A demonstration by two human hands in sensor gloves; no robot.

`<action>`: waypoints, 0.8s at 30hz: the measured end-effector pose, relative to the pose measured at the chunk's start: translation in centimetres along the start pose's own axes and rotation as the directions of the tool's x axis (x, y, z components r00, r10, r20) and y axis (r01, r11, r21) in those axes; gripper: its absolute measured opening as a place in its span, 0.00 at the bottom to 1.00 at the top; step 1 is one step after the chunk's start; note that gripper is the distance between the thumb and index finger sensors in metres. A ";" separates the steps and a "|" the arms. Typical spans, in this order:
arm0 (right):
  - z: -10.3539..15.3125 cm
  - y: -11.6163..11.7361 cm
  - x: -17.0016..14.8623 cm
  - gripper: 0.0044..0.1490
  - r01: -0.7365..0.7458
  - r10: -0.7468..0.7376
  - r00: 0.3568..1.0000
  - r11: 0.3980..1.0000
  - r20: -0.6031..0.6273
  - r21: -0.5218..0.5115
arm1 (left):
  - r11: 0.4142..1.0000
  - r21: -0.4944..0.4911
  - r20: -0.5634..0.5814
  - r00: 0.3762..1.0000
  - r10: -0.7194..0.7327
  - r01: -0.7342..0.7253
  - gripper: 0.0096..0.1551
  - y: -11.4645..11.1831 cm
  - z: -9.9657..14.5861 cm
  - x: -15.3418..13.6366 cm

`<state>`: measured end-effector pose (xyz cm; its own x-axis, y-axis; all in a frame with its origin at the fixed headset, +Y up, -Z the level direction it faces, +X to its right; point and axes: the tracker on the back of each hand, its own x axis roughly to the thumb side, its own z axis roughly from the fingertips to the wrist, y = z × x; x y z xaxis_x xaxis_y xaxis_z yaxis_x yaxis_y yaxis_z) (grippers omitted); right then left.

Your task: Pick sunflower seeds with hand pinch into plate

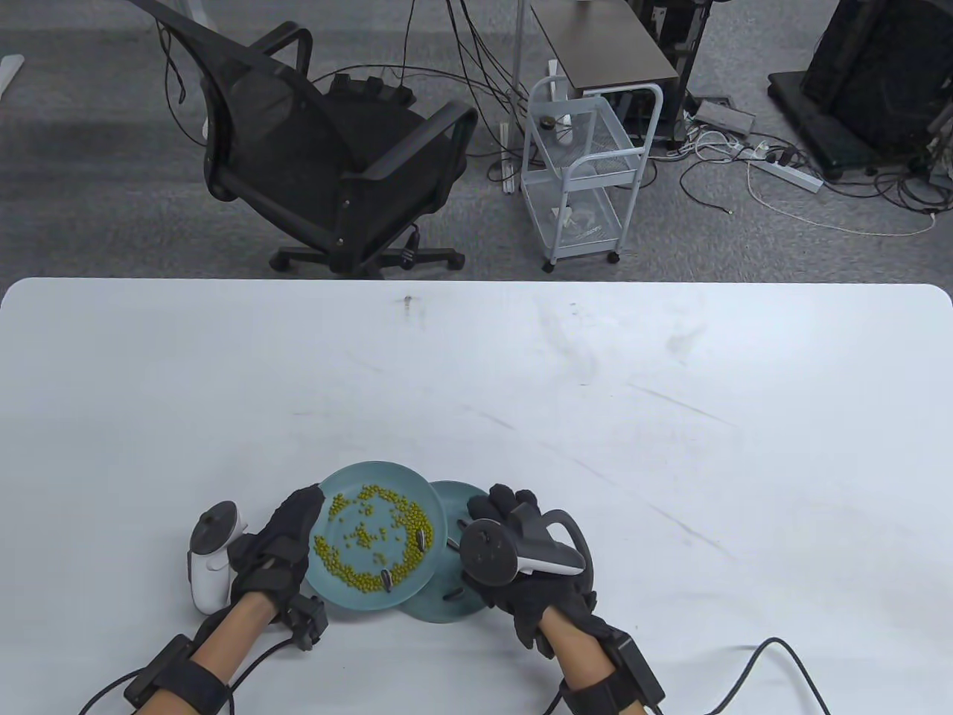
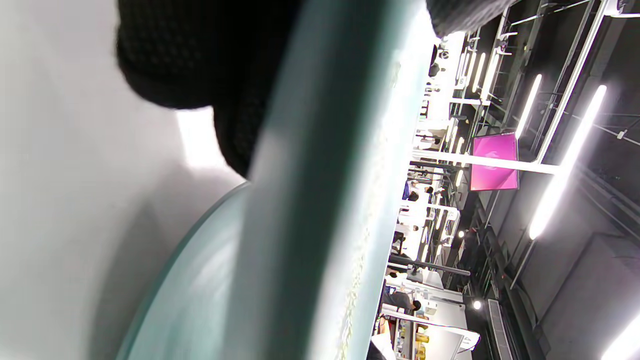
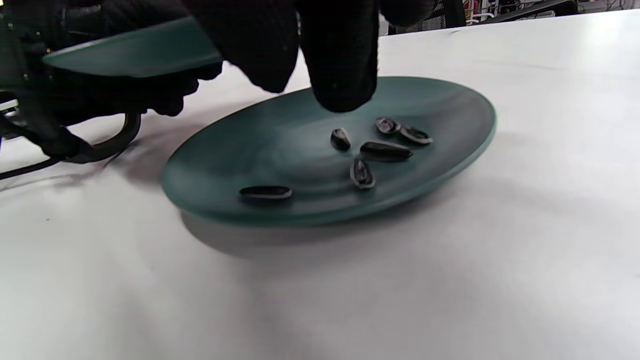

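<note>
My left hand (image 1: 309, 521) grips the left rim of a teal plate (image 1: 387, 468) and holds it lifted and tilted. That plate carries many green peas (image 1: 365, 532) and a few dark sunflower seeds (image 1: 424, 538). In the left wrist view its rim (image 2: 320, 200) fills the frame under my fingers (image 2: 200, 50). A second teal plate (image 1: 456, 497) lies on the table, partly under the first. In the right wrist view this lower plate (image 3: 450, 105) holds several sunflower seeds (image 3: 385, 151). My right hand (image 3: 305, 85) hovers just above them, fingertips slightly apart with nothing visible between them.
A black cable (image 1: 774, 655) loops on the white table (image 1: 595, 387) at the bottom right. Beyond the far edge stand a black office chair (image 1: 320, 149) and a white wire cart (image 1: 588, 171).
</note>
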<state>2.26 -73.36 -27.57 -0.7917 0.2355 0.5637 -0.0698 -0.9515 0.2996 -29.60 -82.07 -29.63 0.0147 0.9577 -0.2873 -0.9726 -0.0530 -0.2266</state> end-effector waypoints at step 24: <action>-4.5 -5.1 8.0 0.27 -0.043 0.035 0.978 0.998 0.206 0.036 | 1.000 0.009 -0.028 1.000 0.001 -0.001 0.28 -0.1 0.0 0.0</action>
<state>-6.46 -67.52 -28.04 -0.6519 0.2381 0.7199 -0.0139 -0.9530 0.3025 -29.50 -82.07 -29.59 0.0205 0.9494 -0.3133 -0.9746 -0.0510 -0.2182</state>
